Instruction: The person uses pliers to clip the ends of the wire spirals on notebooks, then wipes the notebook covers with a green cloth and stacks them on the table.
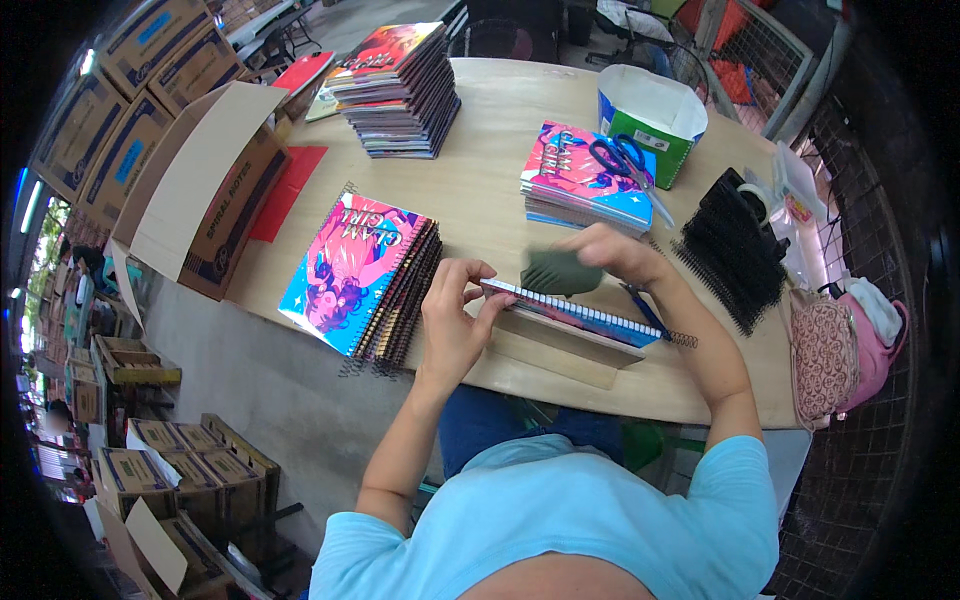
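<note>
An unbound notebook (590,316) stands on its long edge at the table's front, its row of punched holes facing up. My left hand (460,310) pinches its left end between thumb and fingers. A dark wire coil (684,340) sticks out past its right end. Above the far side of the notebook, my right hand (612,254) is curled closed and partly blurred; what its fingers hold, if anything, is hidden. Just beside it sits a dark green object (562,274), too smeared to name. A slim dark blue tool (645,308) lies behind the notebook.
Coil-bound notebooks (350,265) are stacked at left, with a taller stack (395,95) behind. Scissors (625,160) rest on another notebook pile (560,205), beside a green-and-white box (675,150). Black coils (735,260) and a pink pouch (870,340) lie right; an open carton (235,215) stands left.
</note>
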Demonstrator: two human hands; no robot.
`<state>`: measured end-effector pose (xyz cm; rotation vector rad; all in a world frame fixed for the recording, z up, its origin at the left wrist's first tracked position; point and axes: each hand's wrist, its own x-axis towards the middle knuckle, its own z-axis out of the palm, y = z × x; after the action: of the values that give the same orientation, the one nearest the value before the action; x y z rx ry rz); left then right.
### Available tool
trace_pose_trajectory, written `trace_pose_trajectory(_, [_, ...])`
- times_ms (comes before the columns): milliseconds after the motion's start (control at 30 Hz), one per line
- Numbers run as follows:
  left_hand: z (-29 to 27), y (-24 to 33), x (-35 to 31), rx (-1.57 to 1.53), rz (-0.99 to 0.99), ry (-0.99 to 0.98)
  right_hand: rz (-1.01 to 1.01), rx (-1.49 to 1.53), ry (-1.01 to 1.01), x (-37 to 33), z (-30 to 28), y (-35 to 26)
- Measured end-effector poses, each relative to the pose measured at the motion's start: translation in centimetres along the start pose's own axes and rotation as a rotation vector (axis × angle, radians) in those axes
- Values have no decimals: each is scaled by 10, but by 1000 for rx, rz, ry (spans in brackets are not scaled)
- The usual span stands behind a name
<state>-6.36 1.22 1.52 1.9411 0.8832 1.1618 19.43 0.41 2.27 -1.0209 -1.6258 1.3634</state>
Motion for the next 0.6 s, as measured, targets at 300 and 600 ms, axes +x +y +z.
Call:
trace_pose_trajectory(300, [-4,-15,3,-182,-143,2,110,-500,-57,22,7,-18])
trace_pose_trajectory(600, [-3,-29,1,-362,-185,-39,-8,-541,45,14,5,14])
